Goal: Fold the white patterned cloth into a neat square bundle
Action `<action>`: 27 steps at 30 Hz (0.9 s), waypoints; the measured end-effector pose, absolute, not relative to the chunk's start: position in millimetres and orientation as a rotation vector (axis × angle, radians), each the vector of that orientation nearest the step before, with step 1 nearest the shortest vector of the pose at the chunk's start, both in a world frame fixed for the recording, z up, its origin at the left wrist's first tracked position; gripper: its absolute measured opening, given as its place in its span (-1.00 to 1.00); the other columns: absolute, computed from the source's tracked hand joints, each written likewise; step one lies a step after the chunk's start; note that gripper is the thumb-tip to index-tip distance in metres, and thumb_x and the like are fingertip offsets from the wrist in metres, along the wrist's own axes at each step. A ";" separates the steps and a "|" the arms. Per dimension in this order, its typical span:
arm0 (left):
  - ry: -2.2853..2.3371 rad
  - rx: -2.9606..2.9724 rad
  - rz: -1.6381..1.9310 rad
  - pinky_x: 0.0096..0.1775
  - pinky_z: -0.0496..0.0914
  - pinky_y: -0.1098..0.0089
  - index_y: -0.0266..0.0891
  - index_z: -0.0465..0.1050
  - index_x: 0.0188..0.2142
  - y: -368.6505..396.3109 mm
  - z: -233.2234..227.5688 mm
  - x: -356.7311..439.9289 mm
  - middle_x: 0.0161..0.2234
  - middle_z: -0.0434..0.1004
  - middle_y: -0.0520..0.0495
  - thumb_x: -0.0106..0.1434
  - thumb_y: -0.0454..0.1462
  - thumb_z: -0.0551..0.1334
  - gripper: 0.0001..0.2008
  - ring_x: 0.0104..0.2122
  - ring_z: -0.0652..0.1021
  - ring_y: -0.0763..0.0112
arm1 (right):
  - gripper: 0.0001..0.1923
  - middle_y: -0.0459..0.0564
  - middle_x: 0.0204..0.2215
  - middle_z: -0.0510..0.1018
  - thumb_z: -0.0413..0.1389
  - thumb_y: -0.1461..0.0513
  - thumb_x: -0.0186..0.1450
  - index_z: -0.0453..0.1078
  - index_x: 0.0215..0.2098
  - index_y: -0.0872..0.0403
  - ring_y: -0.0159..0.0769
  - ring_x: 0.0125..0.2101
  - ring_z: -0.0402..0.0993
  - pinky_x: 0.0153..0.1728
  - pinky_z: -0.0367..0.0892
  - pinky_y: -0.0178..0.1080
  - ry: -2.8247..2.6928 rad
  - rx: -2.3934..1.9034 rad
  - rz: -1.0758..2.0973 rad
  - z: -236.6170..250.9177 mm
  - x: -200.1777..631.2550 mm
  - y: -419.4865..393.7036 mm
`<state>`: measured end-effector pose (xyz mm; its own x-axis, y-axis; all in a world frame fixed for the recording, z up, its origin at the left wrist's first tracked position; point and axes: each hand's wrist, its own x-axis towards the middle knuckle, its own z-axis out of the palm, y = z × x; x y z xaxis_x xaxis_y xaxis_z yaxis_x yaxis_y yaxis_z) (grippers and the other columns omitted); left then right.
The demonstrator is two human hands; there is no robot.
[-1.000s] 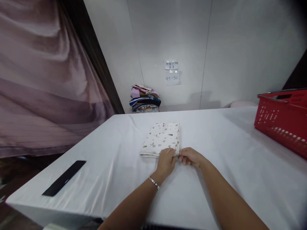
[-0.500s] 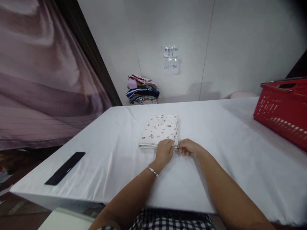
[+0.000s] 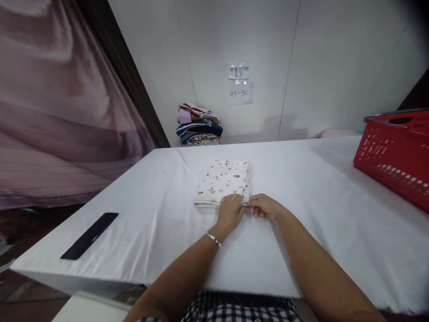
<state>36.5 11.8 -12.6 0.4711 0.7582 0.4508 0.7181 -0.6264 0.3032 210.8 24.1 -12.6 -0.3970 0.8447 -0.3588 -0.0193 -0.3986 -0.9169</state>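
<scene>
left hand (image 3: 230,211) curled on the folded cloth's (image 3: 224,181) near edge, right hand (image 3: 264,206) beside it pinching the corner, red basket (image 3: 395,156) far right

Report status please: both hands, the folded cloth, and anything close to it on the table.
Left hand and right hand pinching near right corner of folded cloth. Cloth flat on white table. Nothing near it; red basket far right, black strip far left.

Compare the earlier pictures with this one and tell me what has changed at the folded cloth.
Hardly anything. The left hand and right hand stay at the near right corner of the folded patterned cloth, fingers still pinching its edge. The cloth has not shifted on the white table. The red basket and black ruler lie as before.
</scene>
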 end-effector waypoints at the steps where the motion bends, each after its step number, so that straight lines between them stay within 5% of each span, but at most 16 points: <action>1: 1.317 2.632 0.867 -0.09 0.29 0.24 -0.17 0.35 -0.14 12.9 -12.8 35.8 -0.16 0.46 -0.06 0.16 -0.33 0.20 -0.76 -0.13 0.42 0.28 | -0.83 -0.14 -0.72 0.45 0.20 0.20 0.06 0.36 -0.51 0.16 -0.51 -0.75 0.33 -0.83 -0.06 -0.47 -1.212 -1.206 1.846 -12.8 210.4 24.0; 18: 1.355 2.622 0.931 -0.09 0.27 0.29 -0.19 0.36 -0.15 24.6 5.2 29.6 -0.16 0.48 -0.05 0.17 -0.39 0.11 -0.76 -0.14 0.44 0.30 | -0.72 0.04 -0.61 0.56 0.22 0.11 0.11 0.36 -0.56 0.16 -0.43 -0.73 0.38 -0.83 0.09 -0.44 -1.310 -1.631 1.663 -2.5 220.1 21.1; 27: 1.266 2.718 0.847 -0.07 0.27 0.27 -0.19 0.35 -0.16 22.8 -5.8 35.1 -0.17 0.48 -0.05 0.13 -0.45 0.10 -0.72 -0.13 0.43 0.31 | -0.76 -0.09 -0.76 0.44 0.19 0.30 0.10 0.23 -0.64 0.11 -0.46 -0.78 0.33 -0.84 0.06 -0.45 -1.275 -1.582 1.600 -6.4 203.6 19.8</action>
